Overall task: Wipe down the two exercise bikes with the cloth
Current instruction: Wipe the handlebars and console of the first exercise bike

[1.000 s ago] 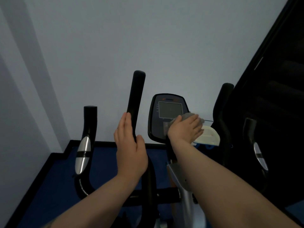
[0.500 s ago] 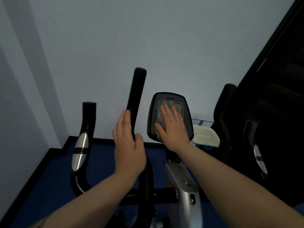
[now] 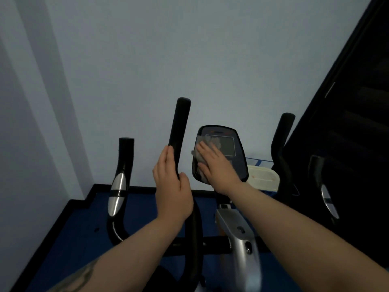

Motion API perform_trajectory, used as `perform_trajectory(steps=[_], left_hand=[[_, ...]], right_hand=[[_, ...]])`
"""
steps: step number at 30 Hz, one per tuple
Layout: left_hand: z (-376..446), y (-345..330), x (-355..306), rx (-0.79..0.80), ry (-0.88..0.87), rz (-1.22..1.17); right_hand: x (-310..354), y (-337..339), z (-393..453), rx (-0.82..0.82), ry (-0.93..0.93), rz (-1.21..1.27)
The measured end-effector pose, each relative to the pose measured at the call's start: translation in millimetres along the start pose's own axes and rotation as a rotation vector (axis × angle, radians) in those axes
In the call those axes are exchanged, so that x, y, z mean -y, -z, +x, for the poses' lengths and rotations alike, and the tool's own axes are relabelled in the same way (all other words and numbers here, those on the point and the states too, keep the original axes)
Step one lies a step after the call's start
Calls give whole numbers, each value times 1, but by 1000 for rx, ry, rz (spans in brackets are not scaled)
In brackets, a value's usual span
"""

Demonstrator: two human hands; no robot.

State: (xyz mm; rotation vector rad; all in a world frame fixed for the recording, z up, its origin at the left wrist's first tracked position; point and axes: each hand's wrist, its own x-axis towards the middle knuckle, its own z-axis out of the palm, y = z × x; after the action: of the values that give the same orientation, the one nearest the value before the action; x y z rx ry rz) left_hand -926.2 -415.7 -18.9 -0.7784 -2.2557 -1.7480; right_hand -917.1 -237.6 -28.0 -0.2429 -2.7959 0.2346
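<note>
An exercise bike stands in front of me, with a black console (image 3: 236,163) on a silver post (image 3: 237,232). My right hand (image 3: 217,168) lies flat on the console's left half, fingers straight, pressing a grey cloth (image 3: 207,142) against the screen. The cloth shows above and to the left of the fingers. My left hand (image 3: 171,190) grips the tall black handlebar (image 3: 180,129) left of the console, with the thumb on its right side. A second bike is not clearly in view.
A shorter black handle with a silver sensor plate (image 3: 116,190) stands at the left. Two more black handles (image 3: 282,144) rise at the right beside a dark cabinet (image 3: 349,133). A white plastic piece (image 3: 263,175) lies behind the console. Pale walls and a blue floor (image 3: 80,232) surround the bike.
My right hand has slid the cloth from the console's lower right edge leftward and up across the screen. My left hand has kept its hold on the handlebar.
</note>
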Motion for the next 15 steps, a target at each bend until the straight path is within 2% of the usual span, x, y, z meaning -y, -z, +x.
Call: perform_trajectory(steps=[2, 5, 8, 10, 11, 13, 15], left_hand=[[-1, 1, -3, 18, 17, 24], [0, 8, -7, 129, 43, 108], [3, 21, -6, 314, 63, 172], [-3, 31, -7, 399, 71, 196], [-9, 37, -7, 426, 67, 207], [-28, 48, -5, 466, 27, 249], [-48, 58, -4, 530, -13, 306]], right_hand=[[4, 9, -19, 16, -40, 63], [21, 40, -36, 147, -282, 246], [40, 63, -67, 413, -409, 177], [54, 68, -97, 498, -437, 143], [60, 67, -112, 468, -457, 178], [73, 67, -144, 307, -476, 223], [83, 60, -173, 107, -386, 164]])
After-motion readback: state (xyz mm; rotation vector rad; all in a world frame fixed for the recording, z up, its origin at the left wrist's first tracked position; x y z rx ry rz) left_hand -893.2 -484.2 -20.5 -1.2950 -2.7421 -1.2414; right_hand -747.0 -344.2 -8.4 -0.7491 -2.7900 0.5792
